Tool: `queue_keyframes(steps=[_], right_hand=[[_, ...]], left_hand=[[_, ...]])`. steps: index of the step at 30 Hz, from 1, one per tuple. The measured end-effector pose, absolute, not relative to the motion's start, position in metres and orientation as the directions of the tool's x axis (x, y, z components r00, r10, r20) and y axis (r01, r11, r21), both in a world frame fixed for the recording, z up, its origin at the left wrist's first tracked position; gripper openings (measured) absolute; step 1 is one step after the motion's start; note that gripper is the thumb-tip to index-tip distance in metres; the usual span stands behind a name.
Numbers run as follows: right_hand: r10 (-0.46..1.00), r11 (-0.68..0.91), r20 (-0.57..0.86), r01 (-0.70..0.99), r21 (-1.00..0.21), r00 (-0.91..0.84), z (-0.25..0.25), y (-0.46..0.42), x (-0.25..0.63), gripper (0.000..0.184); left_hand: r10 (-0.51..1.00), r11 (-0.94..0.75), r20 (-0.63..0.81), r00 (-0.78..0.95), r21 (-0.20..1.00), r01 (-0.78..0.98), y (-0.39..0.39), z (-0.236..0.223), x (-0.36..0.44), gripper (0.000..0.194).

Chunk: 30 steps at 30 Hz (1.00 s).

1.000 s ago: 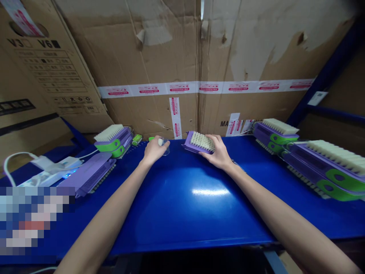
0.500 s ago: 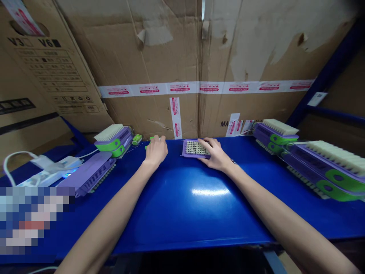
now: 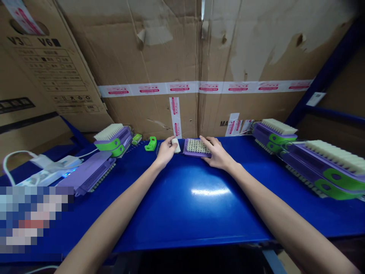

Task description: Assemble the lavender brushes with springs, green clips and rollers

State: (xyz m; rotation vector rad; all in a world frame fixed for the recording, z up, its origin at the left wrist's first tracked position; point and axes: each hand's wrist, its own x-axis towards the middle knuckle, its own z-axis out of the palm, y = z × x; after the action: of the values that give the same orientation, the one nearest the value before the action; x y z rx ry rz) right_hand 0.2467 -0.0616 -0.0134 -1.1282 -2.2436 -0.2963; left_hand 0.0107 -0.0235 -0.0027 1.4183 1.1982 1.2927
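Note:
My left hand [image 3: 165, 153] is closed, thumb and fingers pinching a small white piece [image 3: 176, 146] of a kind I cannot make out. My right hand [image 3: 218, 154] wraps round the right end of a purple brush plate [image 3: 186, 149], which lies on the blue table with rows of pale round tufts or pegs facing up. The white piece is just left of the plate. A green plastic bracket [image 3: 151, 144] lies left of my left hand, and farther left is a small green-and-pale part [image 3: 137, 139].
Purple-and-green brush units with pale bristles stand at the left [image 3: 114, 139] and right [image 3: 319, 161]. A purple casing [image 3: 88, 171] leans by a white power strip [image 3: 54, 171]. Taped cardboard [image 3: 142, 68] closes off the back of the blue table [image 3: 176, 213].
My left hand has let go of the green bracket and moved right, and now pinches the small white piece near the brush plate. The right hand still holds the plate.

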Motion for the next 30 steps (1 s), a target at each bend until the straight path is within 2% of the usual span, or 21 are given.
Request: queue_keyframes(steps=[3, 6, 10, 15, 19, 22, 30], right_hand=[[0.594, 0.653, 0.637, 0.757, -0.026, -0.491, -0.014, -0.063, 0.245, 0.084], [0.573, 0.663, 0.652, 0.748, -0.014, -0.496, -0.015, -0.064, 0.243, 0.081], [0.598, 0.639, 0.649, 0.769, -0.032, -0.470, -0.016, -0.064, 0.242, 0.083], [0.613, 0.643, 0.646, 0.763, -0.074, -0.454, -0.015, -0.064, 0.242, 0.091], [0.622, 0.649, 0.643, 0.754, -0.103, -0.448, -0.015, -0.066, 0.241, 0.093], [0.633, 0.651, 0.642, 0.746, -0.138, -0.433, -0.015, -0.066, 0.240, 0.095], [0.658, 0.648, 0.633, 0.735, -0.198, -0.409, -0.013, -0.067, 0.238, 0.097]], left_hand=[[0.991, -0.128, 0.129, 0.028, 0.991, -0.034, -0.025, -0.003, 0.012, 0.053], [0.991, -0.112, 0.117, 0.069, 0.991, -0.076, -0.028, -0.004, 0.011, 0.056], [0.987, -0.101, 0.110, 0.113, 0.992, -0.080, -0.030, -0.003, 0.009, 0.049], [0.986, -0.108, 0.117, 0.121, 0.991, -0.078, -0.029, -0.003, 0.007, 0.061], [0.979, -0.174, 0.177, 0.103, 0.984, -0.039, -0.027, -0.010, 0.008, 0.068], [0.974, -0.206, 0.207, 0.094, 0.978, -0.019, -0.025, -0.013, 0.010, 0.067], [0.983, -0.156, 0.152, 0.105, 0.987, 0.029, -0.027, -0.007, 0.008, 0.057]])
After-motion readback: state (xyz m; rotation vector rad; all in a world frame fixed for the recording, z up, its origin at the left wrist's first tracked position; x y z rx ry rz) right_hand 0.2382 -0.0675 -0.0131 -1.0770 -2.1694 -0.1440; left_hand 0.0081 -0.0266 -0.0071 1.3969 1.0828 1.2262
